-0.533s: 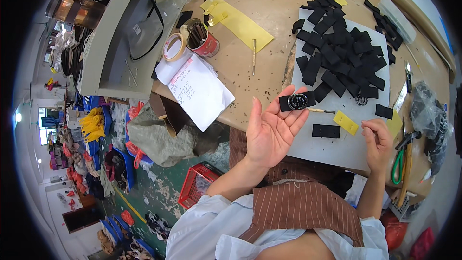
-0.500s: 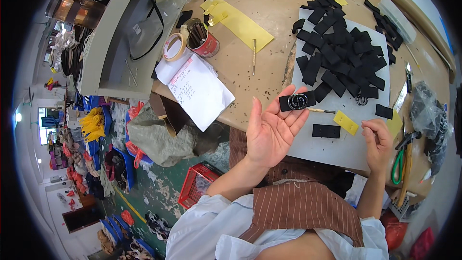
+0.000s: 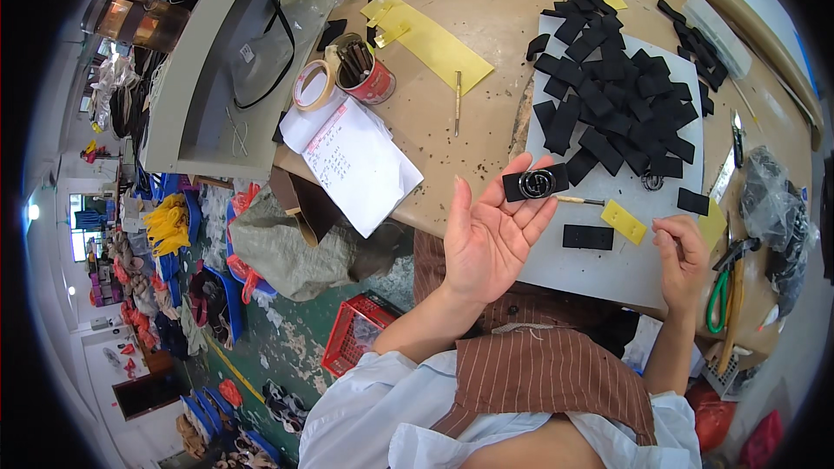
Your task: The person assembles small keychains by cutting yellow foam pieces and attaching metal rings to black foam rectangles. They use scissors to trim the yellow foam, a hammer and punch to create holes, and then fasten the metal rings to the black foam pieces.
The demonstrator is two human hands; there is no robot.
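My left hand (image 3: pixel 491 239) is palm up with fingers stretched out. Across its fingers lies a black rectangular piece (image 3: pixel 559 177) bearing a shiny round black ornament (image 3: pixel 537 183). To the right, my right hand (image 3: pixel 682 252) is held with curled fingers, the thumb against them; whether anything small is inside is hidden. Between the hands, a small yellow template with holes (image 3: pixel 624 222) and another black rectangle (image 3: pixel 587 237) lie on a white board (image 3: pixel 556 265). A thin pointed tool (image 3: pixel 580 201) lies beside the template. Near my right hand are a single black rectangle (image 3: pixel 692 201) and a round ornament (image 3: pixel 651 181).
A heap of black rectangles (image 3: pixel 621 95) covers the board's far part. Green-handled scissors (image 3: pixel 718 302), a knife (image 3: pixel 738 139) and plastic bags (image 3: pixel 773 187) lie at right. At left are a notepad (image 3: pixel 360 165), a tape roll (image 3: pixel 313 85), a red can (image 3: pixel 373 85) and a yellow sheet (image 3: pixel 443 48).
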